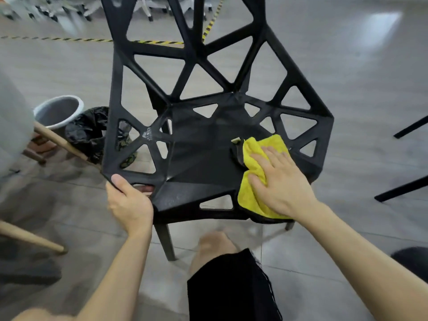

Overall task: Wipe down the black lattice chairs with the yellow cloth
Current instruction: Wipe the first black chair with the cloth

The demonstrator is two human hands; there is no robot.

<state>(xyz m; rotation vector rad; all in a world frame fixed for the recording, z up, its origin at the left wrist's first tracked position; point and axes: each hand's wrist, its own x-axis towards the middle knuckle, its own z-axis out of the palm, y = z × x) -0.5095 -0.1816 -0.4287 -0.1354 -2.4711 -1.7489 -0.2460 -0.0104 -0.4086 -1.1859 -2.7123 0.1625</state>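
On the right front part of the seat lay the yellow cloth [274,142], soft and fluffy, with a dark border, and one end of it hung over the front edge. My right hand [281,183] pressed it flat, the fingers [272,152] straight and a little apart. My left hand [129,202] gripped the front left corner of the black lattice chair [201,158]. The thumb lay on top and the fingers curled under the rim, where I could see them partly through an opening.

The chair looked like matt black plastic, its seat and back made of bars around triangular holes. The top of the back was cut off from view. A whitish scuff [147,133] marked one bar on the left side of the seat. A small pale tag [236,140] beside the cloth was too small to read.

Left of the chair stood a grey bin [58,112] with a white rim and, just beside it, a black bag [86,132], crumpled and shiny. Yellow-and-black striped tape [159,42] ran over the grey floor tiles [359,77] behind. Farther back, some wheeled chair bases [146,5] were blurred.
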